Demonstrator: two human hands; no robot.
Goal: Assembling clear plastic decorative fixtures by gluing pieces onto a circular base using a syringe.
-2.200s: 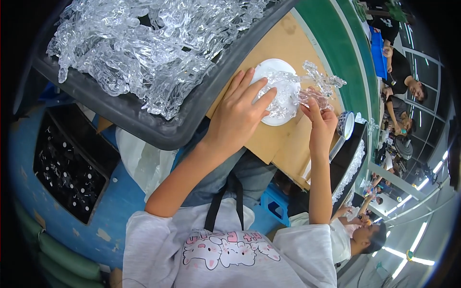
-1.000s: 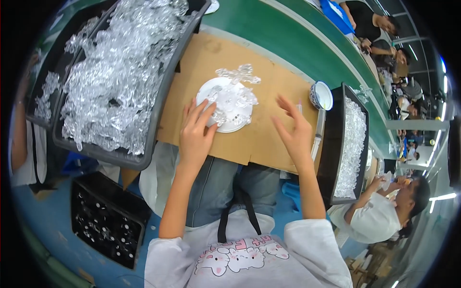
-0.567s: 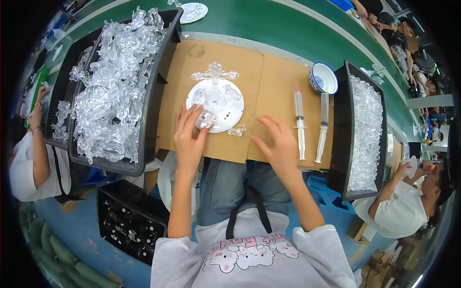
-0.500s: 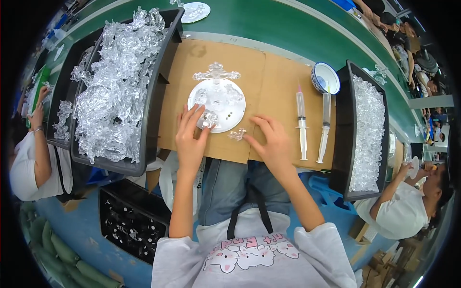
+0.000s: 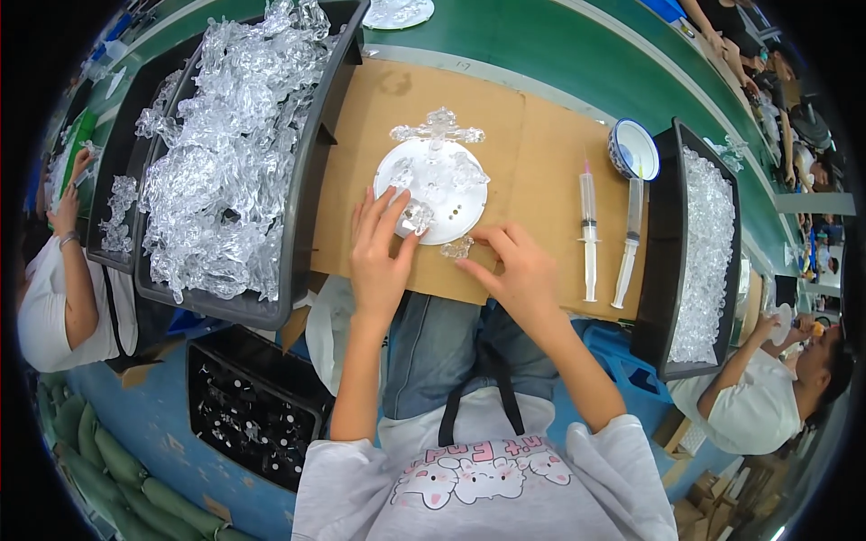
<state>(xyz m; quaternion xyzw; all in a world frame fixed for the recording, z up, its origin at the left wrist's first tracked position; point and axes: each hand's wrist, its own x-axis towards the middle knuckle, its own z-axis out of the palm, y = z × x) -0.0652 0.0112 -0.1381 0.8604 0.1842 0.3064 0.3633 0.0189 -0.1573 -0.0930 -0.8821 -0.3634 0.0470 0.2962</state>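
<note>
A round white disc [image 5: 465, 212] lies on the cardboard, with several transparent plastic pieces on it and a row of small dark holes near its lower right. A cross-shaped transparent piece [image 5: 437, 129] sticks out beyond its far edge. My left hand [image 5: 379, 257] rests at the disc's near left, thumb and fingers closed around a transparent piece [image 5: 418, 216] on it. Just off the near edge lies a small transparent ornament piece [image 5: 456, 248]. My right hand [image 5: 516, 275] pinches its right side between thumb and forefinger.
Black bins of transparent parts stand left [image 5: 298, 225] and right [image 5: 663, 252]. Two syringes [image 5: 589, 234] [image 5: 629, 243] lie at the right, one tip in a blue-rimmed bowl [image 5: 634, 149]. A green bench [image 5: 514, 45] runs behind. Co-workers sit at both sides.
The whole view has shifted, so the disc and bins appear farther right. My right thumb and forefinger have closed in on the small ornament piece. My left hand stays at the disc.
</note>
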